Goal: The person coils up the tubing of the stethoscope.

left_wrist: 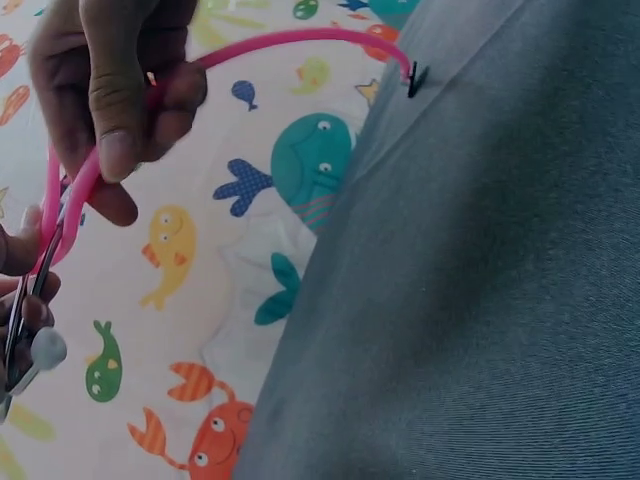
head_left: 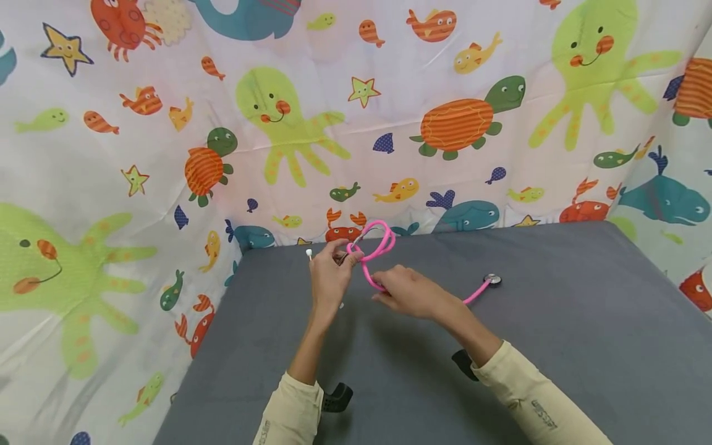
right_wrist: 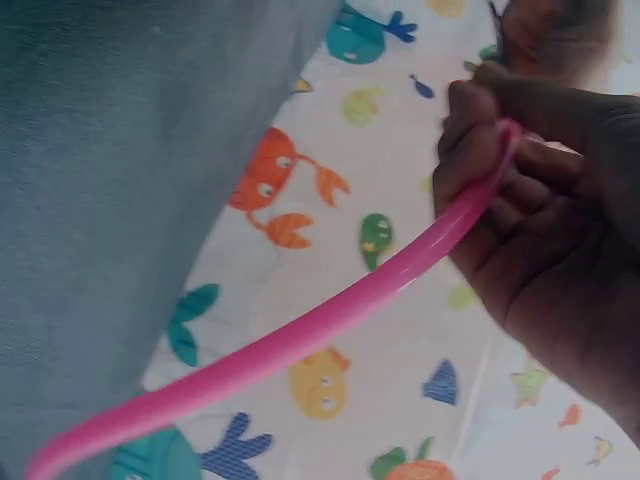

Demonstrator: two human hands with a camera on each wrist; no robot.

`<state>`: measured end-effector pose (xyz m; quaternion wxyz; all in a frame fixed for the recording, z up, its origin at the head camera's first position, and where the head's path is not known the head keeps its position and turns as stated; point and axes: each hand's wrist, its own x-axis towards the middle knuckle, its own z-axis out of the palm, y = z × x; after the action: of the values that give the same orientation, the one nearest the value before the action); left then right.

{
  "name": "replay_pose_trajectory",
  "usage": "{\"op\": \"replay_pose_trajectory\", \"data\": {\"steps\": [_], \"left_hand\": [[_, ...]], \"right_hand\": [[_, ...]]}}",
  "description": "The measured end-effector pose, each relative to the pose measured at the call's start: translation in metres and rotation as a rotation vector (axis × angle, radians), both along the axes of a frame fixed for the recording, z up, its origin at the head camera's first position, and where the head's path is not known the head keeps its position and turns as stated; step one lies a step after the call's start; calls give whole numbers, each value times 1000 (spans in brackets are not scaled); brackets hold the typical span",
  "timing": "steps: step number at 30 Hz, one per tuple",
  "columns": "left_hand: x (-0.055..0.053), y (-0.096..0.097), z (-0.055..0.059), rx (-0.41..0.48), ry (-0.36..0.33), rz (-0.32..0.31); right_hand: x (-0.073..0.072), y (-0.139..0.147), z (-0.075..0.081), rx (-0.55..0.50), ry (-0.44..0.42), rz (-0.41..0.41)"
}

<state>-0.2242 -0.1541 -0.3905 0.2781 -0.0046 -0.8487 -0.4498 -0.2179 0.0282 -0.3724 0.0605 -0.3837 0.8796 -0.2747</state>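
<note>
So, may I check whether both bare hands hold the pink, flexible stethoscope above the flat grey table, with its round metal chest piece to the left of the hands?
Not quite: the round metal chest piece is to the right of the left hand and right hand, as the head view shows; the rest stands.

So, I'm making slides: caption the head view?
Left hand and right hand hold a pink stethoscope at a gray table.

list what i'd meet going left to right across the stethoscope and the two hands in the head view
Leftmost white ear tip, left hand, right hand, round metal chest piece.
</note>
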Motion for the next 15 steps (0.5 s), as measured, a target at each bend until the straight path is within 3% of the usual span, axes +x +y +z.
{"op": "replay_pose_trajectory", "data": {"steps": [4, 6, 11, 15], "left_hand": [[1, 2, -1, -95, 12, 16], [3, 2, 0, -142, 32, 15], [11, 4, 1, -209, 77, -41], [17, 7, 3, -204, 95, -145]], "right_hand": [[6, 1, 16, 77, 58, -36], [5, 3, 24, 71, 146, -56], [-3, 10, 37, -71, 365, -78], [-10, 15, 37, -180, 391, -71]]}}
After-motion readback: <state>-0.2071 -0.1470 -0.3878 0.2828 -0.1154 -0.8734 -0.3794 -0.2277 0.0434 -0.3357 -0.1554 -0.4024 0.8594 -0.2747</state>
